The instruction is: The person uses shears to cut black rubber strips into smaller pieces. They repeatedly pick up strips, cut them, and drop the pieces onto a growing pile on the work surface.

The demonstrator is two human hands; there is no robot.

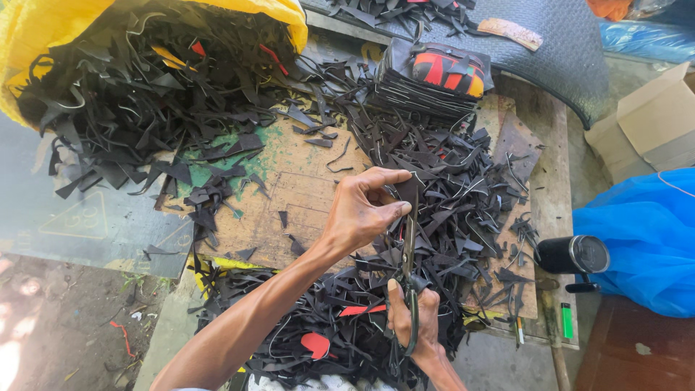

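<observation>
Scissors [410, 268] are gripped by the closed right hand [413, 315], blades upward. A black scrap piece [407, 192] is pinched at the blades by the left hand [360, 211], above the wooden board [304, 192]. Beyond lie a stack of cut pieces [431, 80] and a yellow sack [43, 29].

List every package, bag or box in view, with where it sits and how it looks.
Yellow sack: top left, open, spilling black scraps.
Cardboard box: right edge, brown, open flaps.
Blue plastic bag: right, crumpled, bright blue.
Green lighter: lower right, slim, upright rectangle.
</observation>
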